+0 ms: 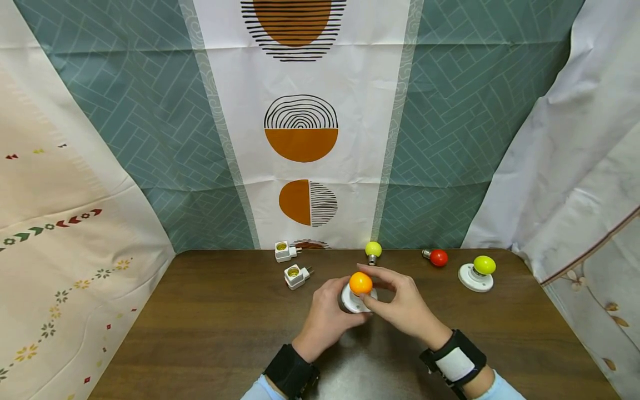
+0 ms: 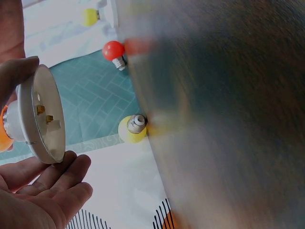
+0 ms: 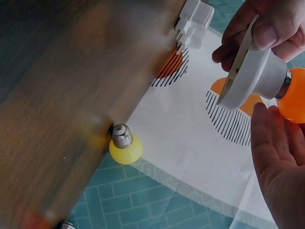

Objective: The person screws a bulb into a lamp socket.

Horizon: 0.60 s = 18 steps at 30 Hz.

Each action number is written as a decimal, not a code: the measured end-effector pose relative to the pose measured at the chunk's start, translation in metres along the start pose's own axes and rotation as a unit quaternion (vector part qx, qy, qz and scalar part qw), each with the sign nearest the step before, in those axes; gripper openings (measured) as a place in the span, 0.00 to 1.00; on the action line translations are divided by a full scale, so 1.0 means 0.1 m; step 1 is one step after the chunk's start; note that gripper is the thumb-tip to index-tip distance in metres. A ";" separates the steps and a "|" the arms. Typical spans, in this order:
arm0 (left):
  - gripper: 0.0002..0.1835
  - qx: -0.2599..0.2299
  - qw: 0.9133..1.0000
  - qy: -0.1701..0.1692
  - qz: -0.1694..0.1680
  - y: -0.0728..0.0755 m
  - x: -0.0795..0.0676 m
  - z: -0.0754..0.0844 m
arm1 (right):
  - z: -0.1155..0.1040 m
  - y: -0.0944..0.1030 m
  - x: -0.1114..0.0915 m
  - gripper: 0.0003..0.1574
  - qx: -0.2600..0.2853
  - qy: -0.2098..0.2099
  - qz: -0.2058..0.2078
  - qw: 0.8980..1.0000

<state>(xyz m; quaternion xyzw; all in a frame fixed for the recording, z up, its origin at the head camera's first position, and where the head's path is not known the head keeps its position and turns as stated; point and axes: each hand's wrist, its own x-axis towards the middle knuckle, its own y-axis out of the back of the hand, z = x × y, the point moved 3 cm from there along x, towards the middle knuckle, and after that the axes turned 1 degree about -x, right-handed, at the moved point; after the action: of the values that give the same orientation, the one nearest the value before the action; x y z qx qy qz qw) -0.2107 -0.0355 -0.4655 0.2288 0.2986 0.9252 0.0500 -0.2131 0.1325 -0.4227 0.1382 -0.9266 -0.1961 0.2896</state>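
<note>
My left hand [image 1: 332,308] holds a white round lamp holder [image 1: 354,301] by the rim of its base, thumb on one side and fingers on the other. An orange light bulb [image 1: 361,283] sits in its socket. The fingers and thumb of my right hand [image 1: 400,300] are around the bulb, with the fingertips along its side in the right wrist view. The holder is raised off the table and tilted. Its hollow underside, with small brass screws [image 2: 41,109], faces the left wrist camera.
Two white plug-in sockets [image 1: 295,276] lie left of my hands. Toward the back edge of the brown table [image 1: 225,333] are a loose yellow bulb [image 1: 373,249] and a red bulb [image 1: 439,258]. At right stands another white holder [image 1: 475,282] with a yellow-green bulb [image 1: 484,265]. Patterned cloths hang behind.
</note>
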 end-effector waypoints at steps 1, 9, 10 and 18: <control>0.38 0.001 1.000 0.002 -0.001 0.00 0.00 0.00 | -0.04 0.00 0.00 0.31 0.005 0.000 0.002 1.000; 0.38 -0.002 1.000 -0.001 -0.003 0.00 0.00 -0.01 | -0.39 0.04 0.05 0.27 0.009 0.022 0.037 0.999; 0.38 -0.002 1.000 -0.002 -0.003 0.00 0.00 -0.01 | -0.40 0.05 0.05 0.27 0.008 0.021 0.039 0.999; 0.38 -0.009 1.000 -0.003 -0.004 0.01 0.01 0.02 | -0.40 0.06 0.06 0.26 0.000 0.006 0.072 0.997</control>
<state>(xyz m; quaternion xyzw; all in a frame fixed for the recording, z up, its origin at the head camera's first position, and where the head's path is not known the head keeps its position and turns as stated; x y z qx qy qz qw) -0.2108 -0.0353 -0.4634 0.2297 0.2909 0.9270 0.0569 -0.1946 0.1244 -0.3868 0.0719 -0.9324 -0.1739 0.3085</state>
